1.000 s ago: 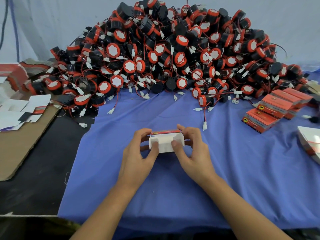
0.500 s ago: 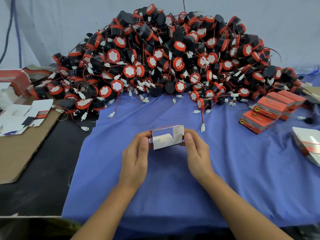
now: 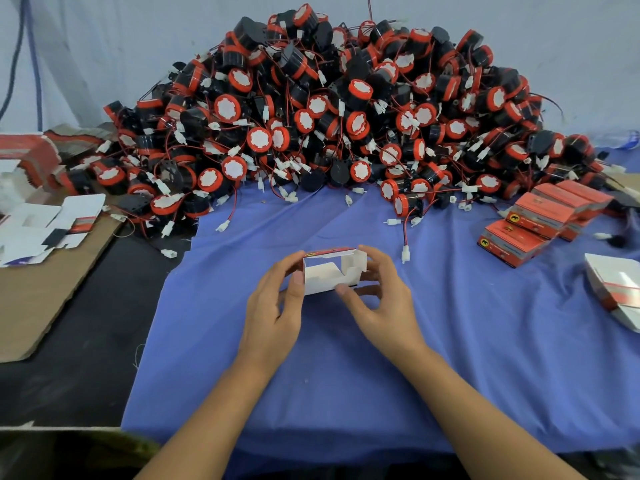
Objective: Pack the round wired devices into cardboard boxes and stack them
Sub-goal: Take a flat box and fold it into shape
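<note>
I hold the small cardboard box (image 3: pixel 330 276) between both hands, a little below the middle of my view. Its open side faces me, showing white inner flaps under a red top edge. I cannot tell whether its underside touches the blue cloth (image 3: pixel 485 358).

My left hand (image 3: pixel 273 313) grips the box's left end, thumb on the front edge and fingers curled behind. My right hand (image 3: pixel 388 306) pinches the right end, thumb tip on the lower front edge and fingers curled round the side flap.

- **Twelve o'clock from the box:** the heap of round wired devices (image 3: pixel 329 116), black and red with white faces.
- **One o'clock:** a white connector (image 3: pixel 405 252) lies just beside my right fingers.
- **Two o'clock:** closed orange boxes (image 3: pixel 540 220) lie stacked.
- **Three o'clock:** flat white blanks (image 3: pixel 616 289) lie at the cloth's edge.
- **Ten o'clock:** unfolded blanks (image 3: pixel 45 226) lie on a brown cardboard sheet (image 3: pixel 41 299).
</note>
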The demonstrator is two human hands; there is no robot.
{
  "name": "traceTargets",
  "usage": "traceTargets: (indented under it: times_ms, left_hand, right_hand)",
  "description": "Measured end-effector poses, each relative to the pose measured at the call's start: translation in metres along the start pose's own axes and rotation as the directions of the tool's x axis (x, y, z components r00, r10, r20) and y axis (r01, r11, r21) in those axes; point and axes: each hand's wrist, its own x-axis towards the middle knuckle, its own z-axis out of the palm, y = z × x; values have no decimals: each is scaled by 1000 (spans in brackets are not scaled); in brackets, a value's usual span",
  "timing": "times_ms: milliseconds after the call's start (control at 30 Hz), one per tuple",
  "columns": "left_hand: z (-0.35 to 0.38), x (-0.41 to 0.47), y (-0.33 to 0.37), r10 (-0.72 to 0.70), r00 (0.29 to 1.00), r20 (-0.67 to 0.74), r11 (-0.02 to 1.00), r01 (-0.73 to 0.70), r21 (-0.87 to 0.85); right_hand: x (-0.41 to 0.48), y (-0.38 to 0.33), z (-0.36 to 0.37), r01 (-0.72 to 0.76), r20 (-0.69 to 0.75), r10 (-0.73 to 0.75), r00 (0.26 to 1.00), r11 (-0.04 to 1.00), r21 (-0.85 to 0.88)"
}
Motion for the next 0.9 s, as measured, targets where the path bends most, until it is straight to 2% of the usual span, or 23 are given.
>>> traceTargets:
  times_ms: [167,333,533,633,733,800,900]
  left_hand:
    - [1,-3,-1,98,989,114,995,-94,-38]
    - [4,-2,-3,104,993,60,994,-106,36]
    - [2,-2,-7,59,998,-2,998,-59,13]
    - [1,-1,-3,15,999,-45,996,-19,-84]
    - [2,3,3,-60,993,-105,983,40,-177]
    - [8,7,9,-86,991,-102,984,69,-163]
    - [22,8,20,-134,984,-117,976,110,-189]
  right_hand:
    - [2,3,-1,-12,-65,14,998,999,29]
    - [1,3,0,34,-50,-36,998,999,-35]
    - [-3,-2,-1,76,-38,-78,996,996,-37]
    - [-3,-7,0,50,-51,-52,997,998,-47]
    - [-8,-16,4,21,-119,-18,993,1000,18]
    - [-9,-24,8,14,-160,-1,987,997,81]
    - [-5,-36,11,-46,-152,75,985,982,185]
